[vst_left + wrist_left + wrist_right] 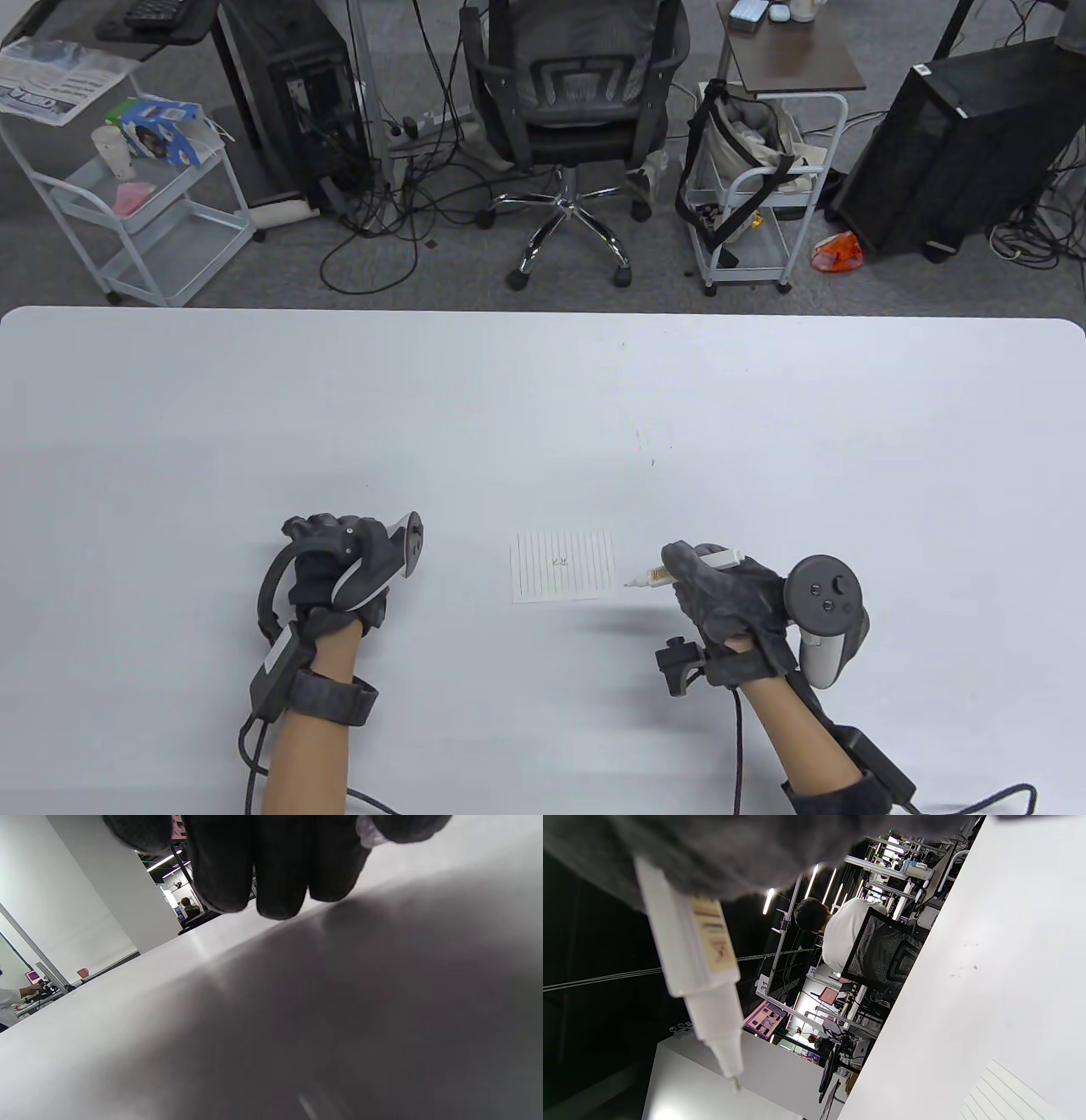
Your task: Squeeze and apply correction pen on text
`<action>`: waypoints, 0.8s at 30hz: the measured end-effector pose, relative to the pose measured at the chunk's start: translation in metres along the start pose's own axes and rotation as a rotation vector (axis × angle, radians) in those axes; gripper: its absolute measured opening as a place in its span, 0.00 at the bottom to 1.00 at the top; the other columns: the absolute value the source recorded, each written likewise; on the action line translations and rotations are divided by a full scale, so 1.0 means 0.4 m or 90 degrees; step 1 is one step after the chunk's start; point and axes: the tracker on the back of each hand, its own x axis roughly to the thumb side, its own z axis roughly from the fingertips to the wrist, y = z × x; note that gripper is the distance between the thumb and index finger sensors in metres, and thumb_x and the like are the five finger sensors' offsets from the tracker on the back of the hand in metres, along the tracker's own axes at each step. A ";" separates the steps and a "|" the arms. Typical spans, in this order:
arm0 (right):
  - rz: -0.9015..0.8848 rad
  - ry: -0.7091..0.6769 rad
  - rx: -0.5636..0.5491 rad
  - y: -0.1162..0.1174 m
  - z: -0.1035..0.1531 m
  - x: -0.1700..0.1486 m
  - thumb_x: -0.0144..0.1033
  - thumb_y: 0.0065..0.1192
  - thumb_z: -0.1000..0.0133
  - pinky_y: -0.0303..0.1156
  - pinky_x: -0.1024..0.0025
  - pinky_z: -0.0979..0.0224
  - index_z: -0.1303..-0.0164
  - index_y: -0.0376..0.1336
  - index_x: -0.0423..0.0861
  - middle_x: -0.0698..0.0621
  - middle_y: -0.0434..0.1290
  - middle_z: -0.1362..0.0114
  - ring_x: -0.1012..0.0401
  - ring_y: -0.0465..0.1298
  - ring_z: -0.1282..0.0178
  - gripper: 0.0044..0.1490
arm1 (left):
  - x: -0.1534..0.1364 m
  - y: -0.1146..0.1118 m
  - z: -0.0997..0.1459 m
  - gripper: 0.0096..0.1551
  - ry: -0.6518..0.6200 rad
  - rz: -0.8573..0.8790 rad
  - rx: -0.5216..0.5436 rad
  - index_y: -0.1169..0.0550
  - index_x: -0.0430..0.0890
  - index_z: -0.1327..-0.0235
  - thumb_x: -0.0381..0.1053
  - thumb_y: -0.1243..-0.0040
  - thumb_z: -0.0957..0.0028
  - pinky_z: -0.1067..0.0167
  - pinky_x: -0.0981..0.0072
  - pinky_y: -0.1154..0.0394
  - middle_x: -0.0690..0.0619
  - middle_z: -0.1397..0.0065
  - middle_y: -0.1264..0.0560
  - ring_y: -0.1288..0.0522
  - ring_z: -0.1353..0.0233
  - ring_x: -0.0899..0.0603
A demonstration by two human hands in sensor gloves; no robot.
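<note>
Correction pen [679, 571] is gripped in right hand [721, 594], tip at 9 o'clock, just off lined paper [563, 567]. Text is illegible. Left hand [335, 569] is curled; contents cannot be told.

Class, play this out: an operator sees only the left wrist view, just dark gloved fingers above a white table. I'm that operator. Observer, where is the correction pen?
Observer: The right hand holds the correction pen, its uncapped tip pointing left, just right of the lined paper.
Operator: Is the tip on the paper?
Observer: Not yet. The right wrist view shows the tip in the air, clear of the table.
Operator: Is there text to cover?
Observer: Yes, a small dark mark sits near the paper's middle.
Operator: And my left hand?
Observer: The left hand is left of the paper, not touching it.
</note>
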 end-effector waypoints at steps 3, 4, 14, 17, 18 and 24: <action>0.002 -0.002 0.002 0.001 0.001 0.001 0.61 0.65 0.51 0.78 0.65 0.77 0.90 0.75 0.50 0.60 0.77 0.90 0.65 0.74 0.93 0.24 | 0.008 -0.006 -0.001 0.32 0.000 -0.025 -0.005 0.23 0.61 0.38 0.66 0.49 0.57 0.26 0.38 0.34 0.61 0.30 0.19 0.21 0.26 0.45; 0.003 -0.003 0.002 0.001 0.001 0.001 0.61 0.65 0.51 0.78 0.65 0.77 0.90 0.75 0.50 0.60 0.77 0.90 0.65 0.74 0.93 0.24 | 0.008 -0.007 -0.001 0.33 -0.002 -0.025 -0.006 0.23 0.61 0.38 0.66 0.49 0.57 0.25 0.38 0.34 0.61 0.29 0.20 0.22 0.25 0.45; 0.002 -0.006 -0.004 -0.006 0.002 0.002 0.61 0.65 0.51 0.78 0.65 0.77 0.90 0.75 0.50 0.60 0.77 0.89 0.65 0.74 0.93 0.24 | -0.006 -0.029 0.000 0.39 -0.006 -0.019 -0.065 0.34 0.61 0.28 0.69 0.54 0.57 0.23 0.35 0.40 0.60 0.18 0.34 0.33 0.17 0.42; -0.002 -0.008 -0.008 -0.011 0.003 0.003 0.61 0.65 0.51 0.78 0.65 0.77 0.90 0.75 0.50 0.60 0.77 0.89 0.65 0.74 0.93 0.24 | -0.022 -0.030 0.003 0.42 0.003 0.009 -0.061 0.38 0.61 0.26 0.70 0.54 0.59 0.23 0.35 0.41 0.59 0.15 0.39 0.38 0.15 0.41; -0.003 -0.007 -0.009 -0.012 0.003 0.003 0.61 0.65 0.51 0.78 0.65 0.77 0.90 0.75 0.50 0.60 0.77 0.89 0.65 0.74 0.93 0.24 | -0.030 -0.028 0.005 0.43 0.007 0.022 -0.060 0.39 0.61 0.26 0.71 0.55 0.59 0.23 0.34 0.42 0.59 0.15 0.41 0.39 0.14 0.41; -0.004 -0.001 -0.014 -0.016 0.002 0.003 0.61 0.65 0.51 0.78 0.64 0.76 0.90 0.75 0.50 0.60 0.78 0.89 0.64 0.74 0.93 0.24 | -0.071 0.026 0.034 0.46 0.005 0.175 0.000 0.43 0.60 0.24 0.72 0.57 0.59 0.24 0.34 0.42 0.57 0.13 0.47 0.44 0.13 0.39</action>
